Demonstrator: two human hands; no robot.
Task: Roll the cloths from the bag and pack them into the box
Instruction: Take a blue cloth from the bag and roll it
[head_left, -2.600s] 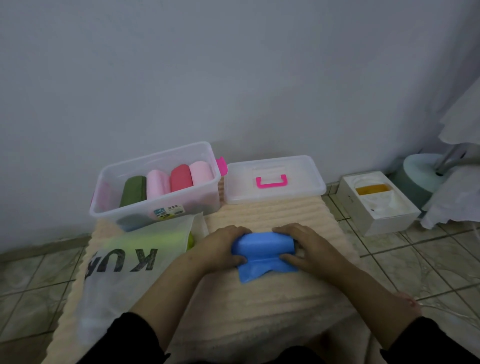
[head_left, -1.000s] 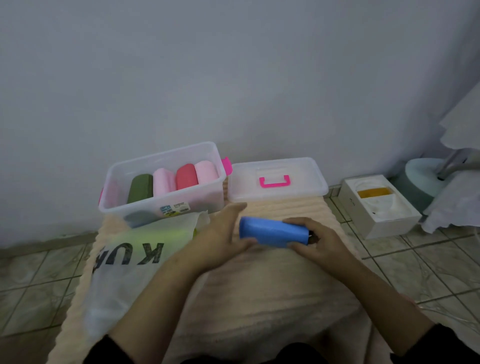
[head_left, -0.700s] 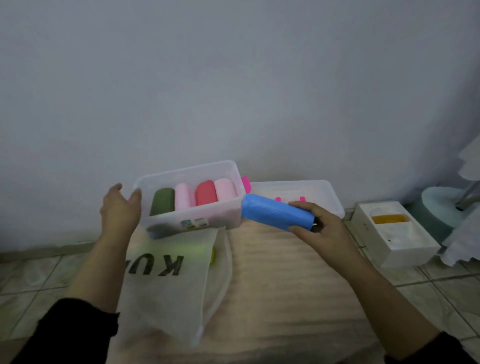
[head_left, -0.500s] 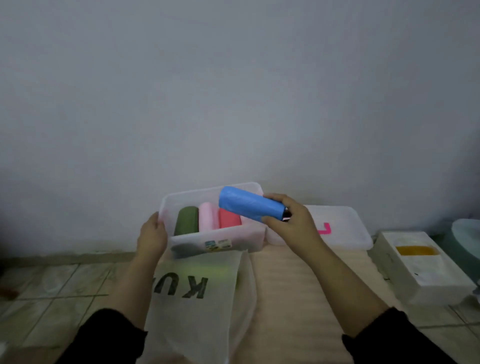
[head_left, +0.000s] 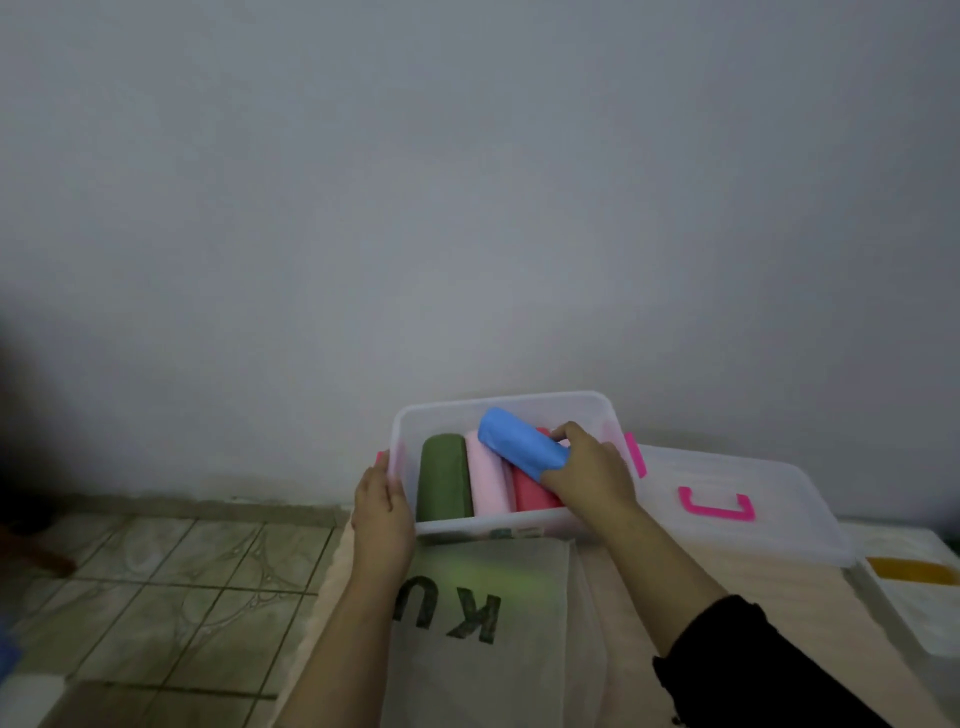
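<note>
My right hand (head_left: 589, 475) grips a rolled blue cloth (head_left: 514, 441) and holds it tilted inside the clear plastic box (head_left: 498, 408), above the rolls lying there. A green roll (head_left: 443, 483), a pale pink roll (head_left: 488, 486) and a red roll (head_left: 532, 496) lie side by side in the box. My left hand (head_left: 382, 512) holds the box's left wall. The translucent bag (head_left: 493, 623) with dark letters lies in front of the box, something green showing through it.
The box's clear lid (head_left: 737, 512) with a pink handle lies to the right on the beige mat (head_left: 753, 587). A white tray (head_left: 914, 587) with something yellow sits at the far right. Tiled floor (head_left: 171, 571) lies left; a wall stands close behind the box.
The blue cloth was rolled up on the mat, then my right hand lifted it and brought it down into the box. My left hand moved from the cloth to the box's left side.
</note>
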